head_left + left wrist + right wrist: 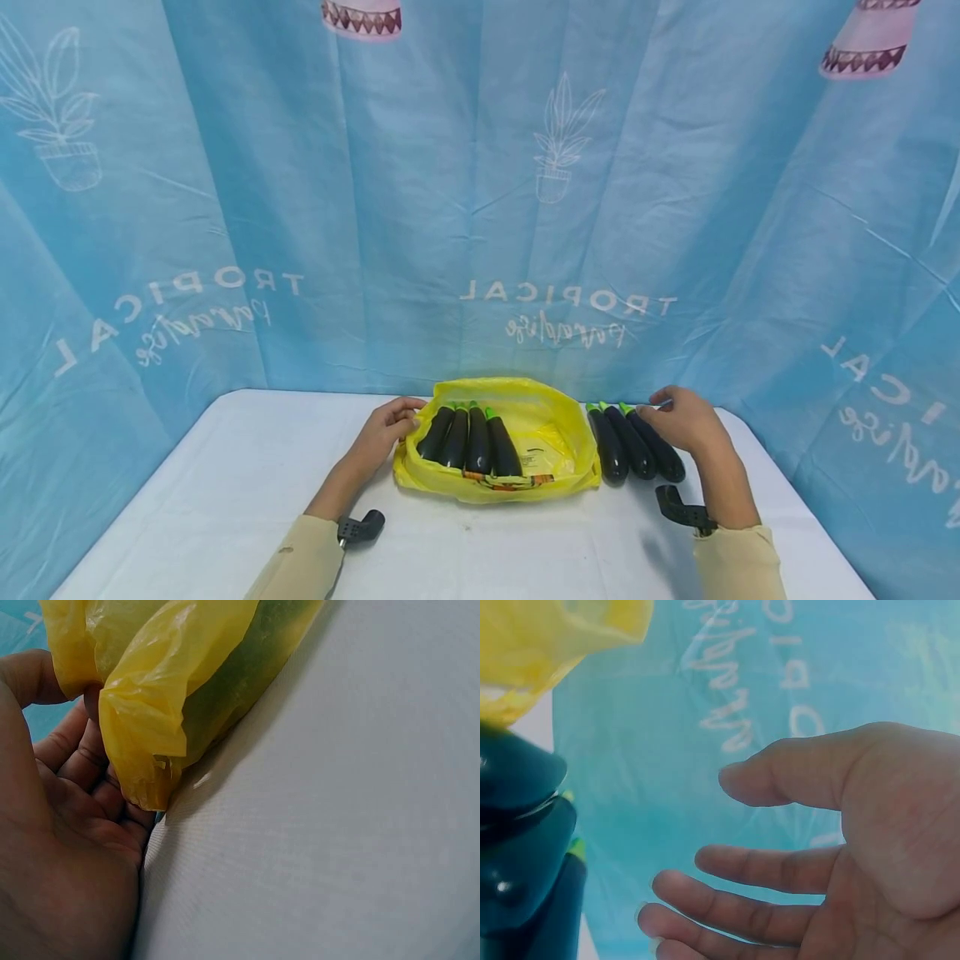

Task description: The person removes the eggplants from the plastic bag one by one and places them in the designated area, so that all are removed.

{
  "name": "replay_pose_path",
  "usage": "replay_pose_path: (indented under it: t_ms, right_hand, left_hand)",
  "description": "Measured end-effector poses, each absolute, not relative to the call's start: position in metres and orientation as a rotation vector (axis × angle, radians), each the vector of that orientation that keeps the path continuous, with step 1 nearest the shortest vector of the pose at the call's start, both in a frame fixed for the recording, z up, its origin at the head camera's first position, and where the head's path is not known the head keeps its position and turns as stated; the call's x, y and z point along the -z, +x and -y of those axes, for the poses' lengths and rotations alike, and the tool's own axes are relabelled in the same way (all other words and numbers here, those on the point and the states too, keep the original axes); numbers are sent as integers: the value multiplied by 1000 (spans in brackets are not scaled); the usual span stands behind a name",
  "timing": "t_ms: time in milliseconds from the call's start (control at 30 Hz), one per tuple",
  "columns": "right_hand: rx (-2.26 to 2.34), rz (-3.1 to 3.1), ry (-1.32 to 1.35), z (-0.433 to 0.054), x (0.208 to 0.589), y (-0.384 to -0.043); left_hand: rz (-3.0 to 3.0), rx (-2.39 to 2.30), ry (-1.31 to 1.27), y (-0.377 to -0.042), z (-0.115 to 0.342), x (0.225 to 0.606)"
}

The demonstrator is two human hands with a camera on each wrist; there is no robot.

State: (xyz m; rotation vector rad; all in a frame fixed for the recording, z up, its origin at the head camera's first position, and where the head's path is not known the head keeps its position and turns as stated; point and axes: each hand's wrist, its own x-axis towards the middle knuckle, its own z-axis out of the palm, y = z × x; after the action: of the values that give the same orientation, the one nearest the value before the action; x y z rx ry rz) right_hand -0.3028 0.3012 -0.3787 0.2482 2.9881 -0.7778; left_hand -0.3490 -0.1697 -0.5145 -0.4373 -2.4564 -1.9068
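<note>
A yellow plastic bag (495, 492) lies with its mouth spread wide on the table, several dark eggplants (478, 446) side by side in its left part. At the bag's left rim is my left hand (384, 433); in the left wrist view, its thumb and fingers pinch the yellow plastic (142, 697). Three more eggplants (633, 446) with green stem ends lie in a row just right of the bag. My right hand (686, 421) is over the stem end of the rightmost one. In the right wrist view its fingers (750, 911) are extended and spread, holding nothing, beside the eggplants (525, 832).
A white cloth (480, 550) covers the table. Behind it and along both sides hangs a blue printed curtain (420, 233). Black wrist mounts (362, 527) sit on both forearms.
</note>
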Motion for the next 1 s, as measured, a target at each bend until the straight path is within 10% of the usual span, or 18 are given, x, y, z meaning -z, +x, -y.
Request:
replay_pose_path:
  t_ms: [1000]
  right_hand:
    - [828, -3112, -31, -240, 368, -286]
  left_hand:
    - [2448, 1931, -460, -350, 172, 516]
